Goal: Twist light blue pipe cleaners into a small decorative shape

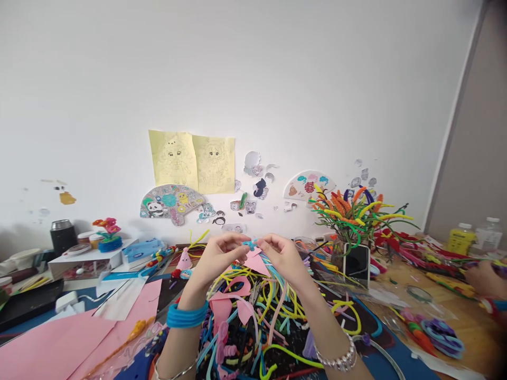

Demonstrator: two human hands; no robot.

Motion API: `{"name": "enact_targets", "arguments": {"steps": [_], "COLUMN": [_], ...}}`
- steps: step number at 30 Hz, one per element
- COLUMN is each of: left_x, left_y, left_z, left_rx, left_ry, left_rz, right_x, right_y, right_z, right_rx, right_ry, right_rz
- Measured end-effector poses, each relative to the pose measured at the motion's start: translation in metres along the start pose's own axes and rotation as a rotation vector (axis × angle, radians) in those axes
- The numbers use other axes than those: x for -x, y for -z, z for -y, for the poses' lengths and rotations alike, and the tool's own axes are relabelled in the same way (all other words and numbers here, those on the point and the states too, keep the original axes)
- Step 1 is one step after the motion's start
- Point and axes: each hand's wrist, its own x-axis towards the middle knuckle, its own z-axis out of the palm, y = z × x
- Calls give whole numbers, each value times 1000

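My left hand [222, 257] and my right hand [284, 259] are raised over the craft pile, fingertips almost meeting. Between them they pinch a small light-blue piece of pipe cleaner [251, 245]; its exact shape is too small to make out. Below lies a tangle of yellow, green and blue pipe cleaners [273, 295]. Pink paper cut-outs [222, 309] rest among them, next to a pink twisted pipe cleaner piece [222, 338]. A pink cone-shaped figure [185, 259] stands left of my left hand.
Pink paper sheets [59, 345] cover the left side. A smartphone [357, 266] leans upright before a vase of pipe cleaner flowers [352, 211]. Another person's hand [486, 278] is at the right edge. At the back left are a black thermos [63, 240] and a tissue pack [141, 249].
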Motion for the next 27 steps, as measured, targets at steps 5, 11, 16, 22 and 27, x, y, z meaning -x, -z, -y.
{"name": "enact_targets", "arguments": {"steps": [5,11,16,22,27], "left_x": [-2,-1,-1,-3,-5], "left_y": [-4,-2,0,-4,-3], "left_z": [2,1,4,8,7], "left_rx": [-94,-114,-102,-121,-103], "left_ry": [-35,23,73,63,69], "left_rz": [0,8,59,6,7], "right_x": [1,3,1,-1,-4], "right_y": [1,10,14,9,10], "right_z": [-1,2,1,-6,-10], "right_rx": [55,109,113,17,57], "right_ry": [18,33,12,-51,-75], "right_rz": [37,214,208,205,135]}}
